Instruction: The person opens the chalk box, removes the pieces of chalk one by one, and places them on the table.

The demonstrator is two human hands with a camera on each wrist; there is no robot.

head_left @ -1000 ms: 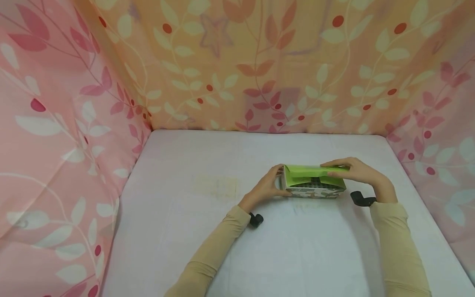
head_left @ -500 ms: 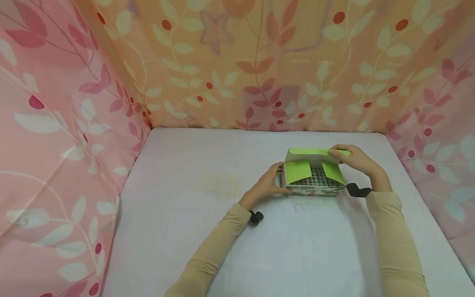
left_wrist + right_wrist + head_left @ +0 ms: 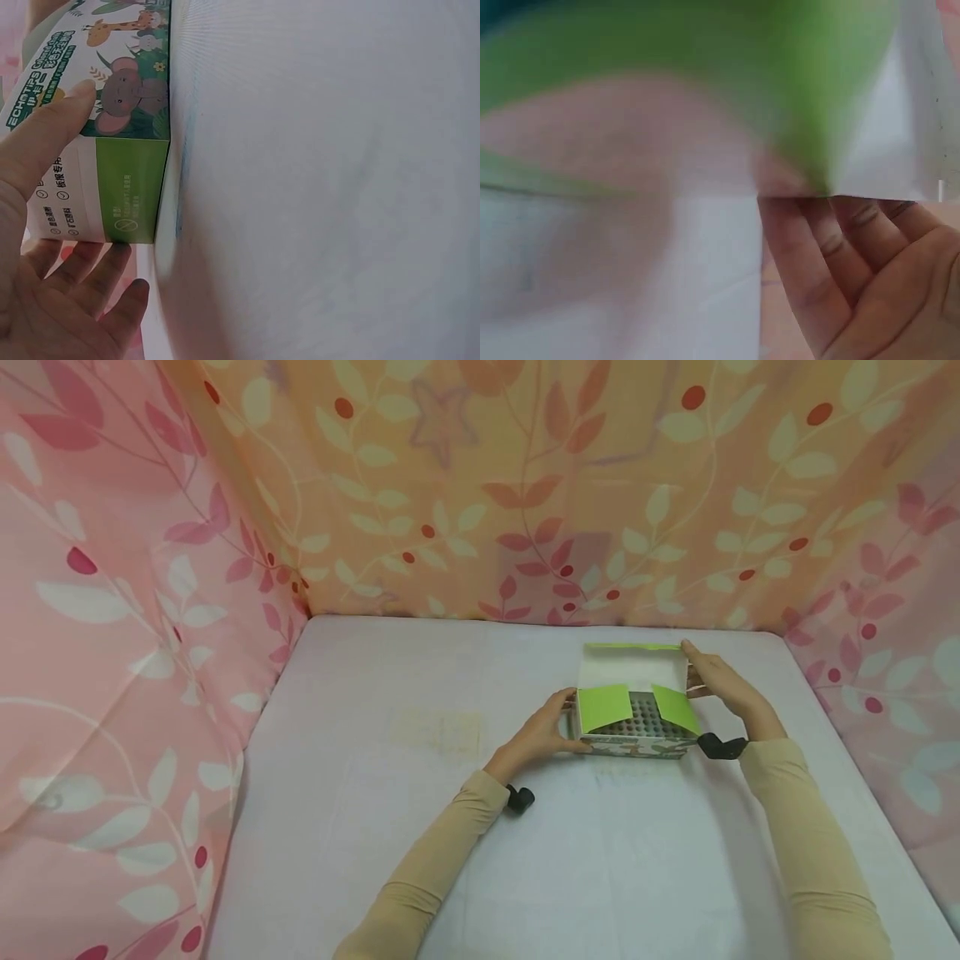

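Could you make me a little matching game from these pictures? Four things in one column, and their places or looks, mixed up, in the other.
Things:
1. left hand
2. right hand
3. lid
4. side flaps

Places and looks:
A. raised at the far side of the box, its white inside showing
B. at the right edge of the raised part
C. a green pair, partly covering the opening at its two ends
D. holding the left end of the box

Right pairs: 1-D, 2-B, 3-A, 4-C
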